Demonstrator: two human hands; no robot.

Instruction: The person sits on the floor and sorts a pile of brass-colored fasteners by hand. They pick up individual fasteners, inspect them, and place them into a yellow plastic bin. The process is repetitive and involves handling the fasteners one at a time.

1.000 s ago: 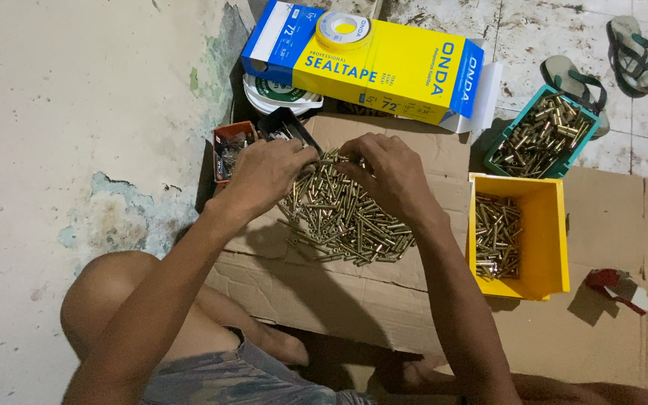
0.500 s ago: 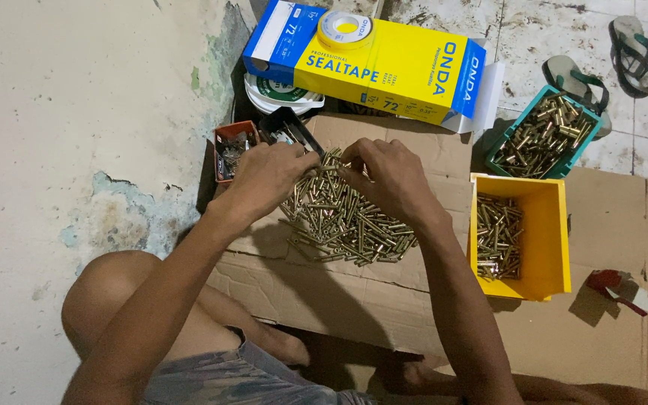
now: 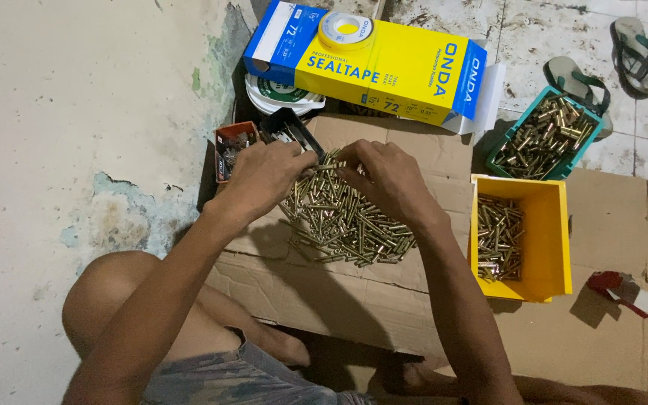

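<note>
Brass fittings (image 3: 346,221) lay heaped on the flattened cardboard sheet (image 3: 339,300) in front of your knees, most of them with their long axes running diagonally from upper left to lower right. Your left hand (image 3: 264,176) and right hand (image 3: 384,176) both rested on the far edge of the heap, fingers curled in and pinching at pieces near the top; whether either one actually held a fitting could not be made out. The heap sat directly under and just toward you from both hands, equally close to each. A yellow bin (image 3: 556,232) partly filled with the same pieces stood to the right, nearer your right hand, and a teal bin (image 3: 500,146) beyond it.
</note>
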